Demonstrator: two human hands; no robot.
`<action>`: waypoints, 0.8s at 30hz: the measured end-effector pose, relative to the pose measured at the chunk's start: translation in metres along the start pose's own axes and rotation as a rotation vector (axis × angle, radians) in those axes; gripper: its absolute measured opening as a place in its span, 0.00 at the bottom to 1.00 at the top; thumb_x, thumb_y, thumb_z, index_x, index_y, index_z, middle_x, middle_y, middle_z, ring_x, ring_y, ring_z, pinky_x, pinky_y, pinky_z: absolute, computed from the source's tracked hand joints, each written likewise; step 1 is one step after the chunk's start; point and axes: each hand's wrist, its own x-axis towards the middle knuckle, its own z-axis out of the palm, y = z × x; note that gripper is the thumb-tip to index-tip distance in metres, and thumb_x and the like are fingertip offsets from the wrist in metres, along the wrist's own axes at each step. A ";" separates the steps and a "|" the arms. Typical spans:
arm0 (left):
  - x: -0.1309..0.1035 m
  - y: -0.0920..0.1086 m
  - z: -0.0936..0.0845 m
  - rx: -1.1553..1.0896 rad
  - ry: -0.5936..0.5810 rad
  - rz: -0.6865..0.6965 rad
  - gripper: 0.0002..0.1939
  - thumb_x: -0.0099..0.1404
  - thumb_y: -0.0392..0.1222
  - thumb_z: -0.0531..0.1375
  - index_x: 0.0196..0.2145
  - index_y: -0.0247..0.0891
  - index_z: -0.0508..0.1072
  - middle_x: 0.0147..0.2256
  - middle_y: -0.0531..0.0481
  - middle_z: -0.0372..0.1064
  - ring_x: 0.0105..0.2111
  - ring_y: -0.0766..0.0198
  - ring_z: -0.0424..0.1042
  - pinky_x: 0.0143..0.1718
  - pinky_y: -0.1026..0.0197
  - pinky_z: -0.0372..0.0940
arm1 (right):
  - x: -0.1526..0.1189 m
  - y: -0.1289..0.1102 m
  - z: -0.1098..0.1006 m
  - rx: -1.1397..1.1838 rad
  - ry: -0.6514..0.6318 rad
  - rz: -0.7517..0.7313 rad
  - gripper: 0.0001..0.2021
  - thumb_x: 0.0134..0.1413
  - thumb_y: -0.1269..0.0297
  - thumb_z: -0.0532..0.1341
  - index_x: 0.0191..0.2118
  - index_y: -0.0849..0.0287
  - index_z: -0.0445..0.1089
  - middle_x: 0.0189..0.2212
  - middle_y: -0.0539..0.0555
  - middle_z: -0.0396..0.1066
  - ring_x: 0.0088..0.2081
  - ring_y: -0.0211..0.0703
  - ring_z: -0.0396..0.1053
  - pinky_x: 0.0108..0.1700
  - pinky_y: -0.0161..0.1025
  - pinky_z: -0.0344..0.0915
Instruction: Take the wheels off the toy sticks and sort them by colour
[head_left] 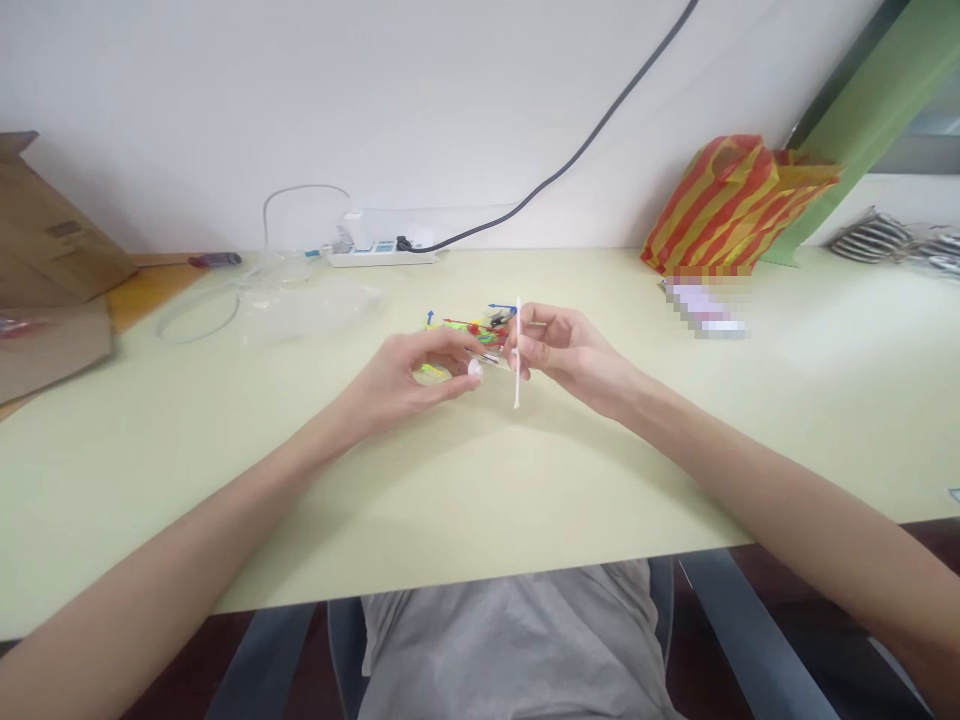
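Observation:
My left hand [409, 375] pinches a small round white piece [475, 370] between thumb and fingertips. Close by on its right, my right hand [562, 345] grips a thin white rod [517, 385], which stands roughly upright and has a small knob at its lower end. The two white pieces are apart. Behind my fingers lies a pile of small colourful parts [474, 328] in red, green, yellow and blue, partly hidden by both hands.
A white power strip [384, 258] with a black cable lies by the wall. Clear plastic wrap [307, 305] is at the left back, a cardboard box [56, 230] at far left. A red and yellow striped bag [720, 205] stands right, behind a blurred flat object [705, 308].

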 end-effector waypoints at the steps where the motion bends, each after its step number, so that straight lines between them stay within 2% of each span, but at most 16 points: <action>1: -0.001 0.001 0.003 0.020 -0.034 -0.002 0.15 0.68 0.52 0.68 0.46 0.40 0.80 0.41 0.47 0.81 0.40 0.60 0.79 0.48 0.58 0.73 | 0.001 0.002 -0.001 0.004 0.033 0.008 0.23 0.52 0.43 0.75 0.35 0.55 0.68 0.29 0.49 0.70 0.30 0.39 0.64 0.36 0.39 0.65; 5: -0.004 0.006 0.015 0.066 -0.195 -0.002 0.11 0.69 0.50 0.67 0.42 0.41 0.78 0.41 0.50 0.80 0.42 0.60 0.78 0.49 0.59 0.70 | 0.005 0.012 -0.003 0.028 0.173 -0.003 0.25 0.49 0.43 0.77 0.34 0.56 0.67 0.28 0.48 0.70 0.28 0.37 0.63 0.33 0.38 0.64; 8: -0.005 0.005 0.022 0.106 -0.282 0.022 0.10 0.70 0.50 0.67 0.42 0.42 0.75 0.41 0.52 0.79 0.42 0.61 0.77 0.46 0.59 0.68 | 0.006 0.017 -0.004 0.035 0.228 -0.006 0.26 0.48 0.44 0.78 0.34 0.57 0.67 0.27 0.47 0.69 0.27 0.36 0.63 0.32 0.37 0.62; 14: -0.004 0.001 0.029 0.283 -0.306 0.138 0.08 0.72 0.46 0.64 0.40 0.41 0.72 0.38 0.50 0.75 0.39 0.58 0.72 0.42 0.58 0.61 | 0.005 0.020 0.001 -0.002 0.191 -0.008 0.24 0.51 0.43 0.76 0.34 0.57 0.67 0.26 0.47 0.69 0.26 0.36 0.63 0.31 0.37 0.62; 17: -0.003 0.000 0.030 0.266 -0.317 0.125 0.11 0.71 0.48 0.65 0.36 0.40 0.69 0.35 0.51 0.70 0.35 0.60 0.68 0.37 0.59 0.59 | 0.004 0.019 0.003 -0.017 0.194 -0.018 0.25 0.51 0.42 0.76 0.34 0.57 0.67 0.25 0.47 0.69 0.25 0.36 0.62 0.31 0.37 0.63; 21: -0.002 -0.002 0.028 0.186 -0.377 0.110 0.16 0.67 0.53 0.69 0.34 0.40 0.70 0.36 0.50 0.68 0.36 0.60 0.68 0.37 0.60 0.59 | 0.004 0.018 0.004 -0.002 0.229 -0.018 0.25 0.49 0.42 0.77 0.33 0.56 0.67 0.25 0.47 0.68 0.26 0.36 0.62 0.30 0.37 0.63; 24: -0.003 0.000 0.023 0.141 -0.416 0.062 0.16 0.71 0.54 0.65 0.33 0.39 0.70 0.36 0.50 0.69 0.35 0.62 0.67 0.36 0.60 0.59 | 0.004 0.018 0.003 0.013 0.241 -0.021 0.25 0.49 0.43 0.77 0.33 0.57 0.68 0.26 0.47 0.69 0.25 0.35 0.63 0.30 0.37 0.63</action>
